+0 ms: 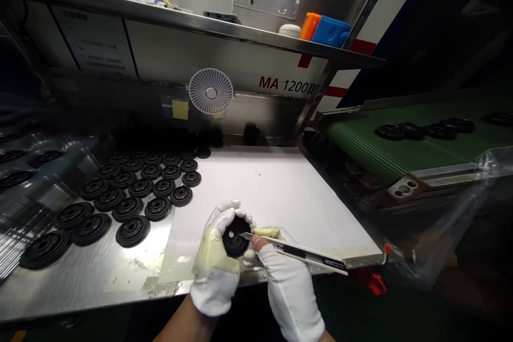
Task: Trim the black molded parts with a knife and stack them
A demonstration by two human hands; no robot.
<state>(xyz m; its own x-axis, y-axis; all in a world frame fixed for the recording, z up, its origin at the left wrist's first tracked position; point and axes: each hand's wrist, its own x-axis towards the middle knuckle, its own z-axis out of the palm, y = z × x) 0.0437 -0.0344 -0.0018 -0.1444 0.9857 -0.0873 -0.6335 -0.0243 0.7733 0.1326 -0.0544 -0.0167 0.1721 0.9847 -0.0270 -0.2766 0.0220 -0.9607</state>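
My left hand (216, 259), in a white glove with yellowish tape round the fingers, is closed round a black round plastic part (235, 236) held over the bench's front edge. My right hand (286, 283), also gloved with a bare fingertip showing, grips a utility knife (298, 253). The blade tip rests against the part's face near its centre. Both hands sit above the white sheet (276, 187) on the steel bench.
Rows of several identical black round parts (132, 192) lie on the steel bench (84, 278) to the left. A green conveyor (380, 149) at right carries more parts. A small white fan (210, 91) stands at the back. A shelf (180, 18) above holds blue and orange boxes.
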